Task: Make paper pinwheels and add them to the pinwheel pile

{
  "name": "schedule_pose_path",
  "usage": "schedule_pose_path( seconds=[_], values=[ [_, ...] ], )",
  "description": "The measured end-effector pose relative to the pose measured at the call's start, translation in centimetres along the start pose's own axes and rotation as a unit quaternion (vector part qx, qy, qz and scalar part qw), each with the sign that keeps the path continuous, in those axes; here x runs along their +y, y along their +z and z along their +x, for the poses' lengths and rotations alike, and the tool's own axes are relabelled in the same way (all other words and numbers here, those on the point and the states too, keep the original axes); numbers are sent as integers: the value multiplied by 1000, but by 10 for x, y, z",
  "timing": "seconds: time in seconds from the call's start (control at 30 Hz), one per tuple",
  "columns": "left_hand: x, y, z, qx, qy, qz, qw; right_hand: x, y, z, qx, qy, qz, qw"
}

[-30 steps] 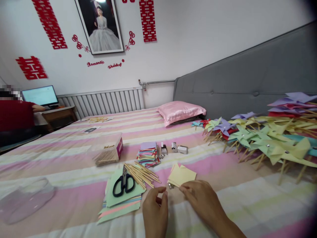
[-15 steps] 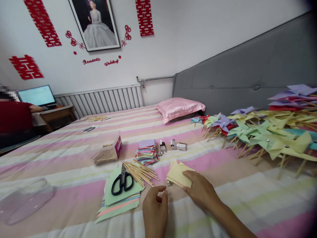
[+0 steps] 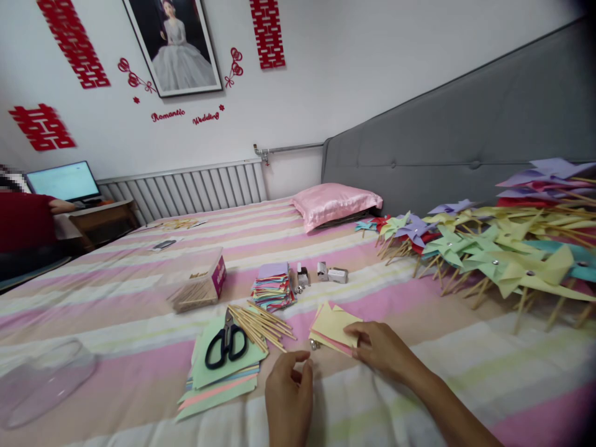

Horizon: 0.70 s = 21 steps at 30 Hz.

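Note:
My right hand (image 3: 379, 351) pinches the near corner of a small stack of yellow paper squares (image 3: 331, 324) lying on the striped bed (image 3: 139, 298). My left hand (image 3: 286, 391) hovers just left of it, thumb and forefinger pressed together in a pinch; what they hold is too small to make out. A small silver pin (image 3: 314, 345) lies by the yellow stack's near edge. Black scissors (image 3: 226, 344) rest on a stack of green and pink sheets (image 3: 218, 379), with a bundle of wooden sticks (image 3: 263, 323) beside them.
A pile of finished paper pinwheels (image 3: 503, 248) fills the right side. Behind lie a stack of coloured squares (image 3: 272, 288), a box of sticks (image 3: 198, 288), small metal boxes (image 3: 328, 273), a pink pillow (image 3: 335, 208) and a clear container (image 3: 44, 382). A person in red (image 3: 23, 223) sits far left.
My right hand has moved from beside the left hand forward onto the yellow paper stack and closed on its corner. My left hand has stayed in its pinch.

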<state>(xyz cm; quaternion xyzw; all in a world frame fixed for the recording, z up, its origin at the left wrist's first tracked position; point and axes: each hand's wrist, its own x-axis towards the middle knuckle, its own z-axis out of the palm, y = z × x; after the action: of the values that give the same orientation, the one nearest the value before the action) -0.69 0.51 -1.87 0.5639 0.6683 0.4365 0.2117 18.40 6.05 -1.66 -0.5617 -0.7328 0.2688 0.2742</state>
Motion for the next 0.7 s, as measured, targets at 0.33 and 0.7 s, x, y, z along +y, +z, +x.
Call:
schedule_pose_path(
  seconds=[0.33,0.7],
  values=[
    [-2,1,0,13,6,-7,1000,4,-5,0,-11,-7,52,999],
    [-3,2,0,30,8,-5,999,9,-5,4,-13,-1,76,997]
  ],
)
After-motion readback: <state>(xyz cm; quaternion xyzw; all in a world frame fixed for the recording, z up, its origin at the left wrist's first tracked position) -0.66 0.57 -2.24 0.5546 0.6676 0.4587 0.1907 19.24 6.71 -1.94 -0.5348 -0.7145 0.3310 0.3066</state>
